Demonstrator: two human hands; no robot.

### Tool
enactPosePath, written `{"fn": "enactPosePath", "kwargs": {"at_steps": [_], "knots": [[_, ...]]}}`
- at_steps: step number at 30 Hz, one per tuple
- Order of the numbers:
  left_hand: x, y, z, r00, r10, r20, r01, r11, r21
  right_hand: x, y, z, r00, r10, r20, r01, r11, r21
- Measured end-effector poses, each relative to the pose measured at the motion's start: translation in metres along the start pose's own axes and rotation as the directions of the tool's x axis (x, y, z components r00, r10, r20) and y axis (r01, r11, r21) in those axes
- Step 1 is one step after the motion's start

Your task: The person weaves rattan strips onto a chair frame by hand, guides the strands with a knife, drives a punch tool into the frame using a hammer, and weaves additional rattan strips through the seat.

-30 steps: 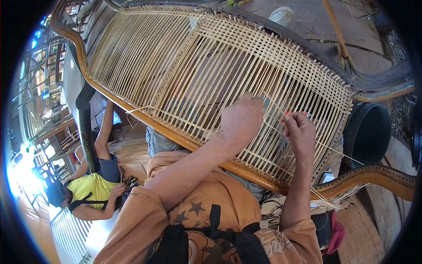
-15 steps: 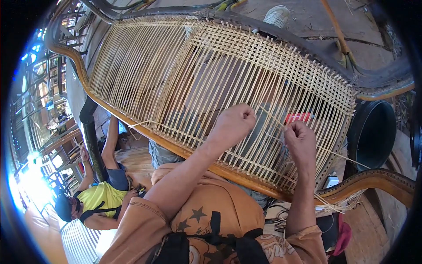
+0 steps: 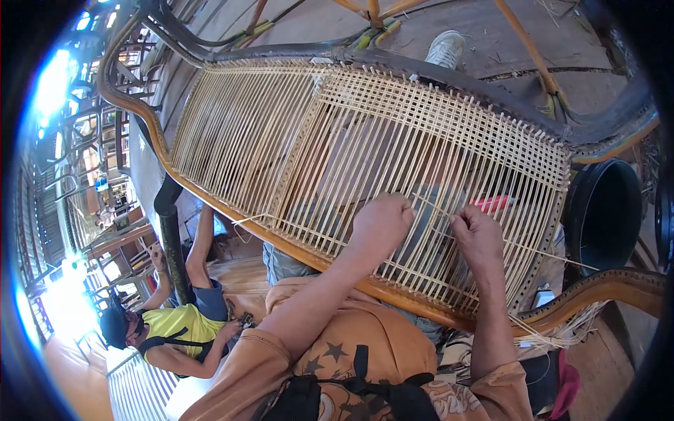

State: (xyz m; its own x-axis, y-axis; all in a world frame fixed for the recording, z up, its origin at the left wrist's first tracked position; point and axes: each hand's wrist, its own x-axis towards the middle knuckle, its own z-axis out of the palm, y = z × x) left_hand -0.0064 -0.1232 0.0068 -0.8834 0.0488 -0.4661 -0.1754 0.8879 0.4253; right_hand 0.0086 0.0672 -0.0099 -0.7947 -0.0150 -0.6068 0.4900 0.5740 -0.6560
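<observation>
A long cane panel lies before me in a curved wooden frame. Its far right edge is a tight lattice; most of the rest is parallel strands with few crossings. Over the right half, my left hand is closed with its thumb side up, fingers curled at a thin cane strand. My right hand pinches that cane strand between thumb and fingers, a short stretch away. The strand's tail runs on past my right hand across the frame's right end. What lies inside each fist is hidden.
A dark round bin stands at the right end of the frame. Under the strands shows a red object. Loose cane ends hang at the lower right. A person in a yellow top sits at the lower left.
The view has shifted, so the panel sits lower and farther right. My hands are slightly closer together, both still closed at the strand. The red object shows less.
</observation>
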Motion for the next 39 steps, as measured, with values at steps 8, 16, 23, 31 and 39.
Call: {"fn": "enactPosePath", "kwargs": {"at_steps": [8, 16, 23, 31, 39], "knots": [[0.003, 0.007, -0.004, 0.998, -0.009, 0.055, 0.002, 0.993, 0.117, 0.002, -0.001, 0.000, 0.999, -0.030, -0.014, 0.031, 0.999, 0.016], [0.009, 0.003, -0.016, 0.983, -0.137, 0.121, 0.160, 0.965, -0.210, 0.001, -0.010, 0.000, 1.000, -0.009, 0.010, 0.009, 1.000, 0.009], [0.010, -0.008, -0.005, 0.999, -0.020, -0.032, 0.022, 0.997, 0.069, 0.000, -0.008, -0.001, 1.000, 0.000, 0.016, 0.000, 1.000, -0.029], [0.002, -0.001, -0.007, 0.996, 0.059, -0.068, -0.048, 0.988, 0.145, 0.001, -0.011, 0.000, 1.000, 0.019, 0.024, -0.017, 0.997, -0.072], [0.012, -0.008, -0.010, 0.995, -0.083, 0.050, 0.083, 0.997, 0.006, -0.001, -0.009, -0.004, 0.999, 0.001, 0.033, 0.000, 0.999, -0.050]]}}
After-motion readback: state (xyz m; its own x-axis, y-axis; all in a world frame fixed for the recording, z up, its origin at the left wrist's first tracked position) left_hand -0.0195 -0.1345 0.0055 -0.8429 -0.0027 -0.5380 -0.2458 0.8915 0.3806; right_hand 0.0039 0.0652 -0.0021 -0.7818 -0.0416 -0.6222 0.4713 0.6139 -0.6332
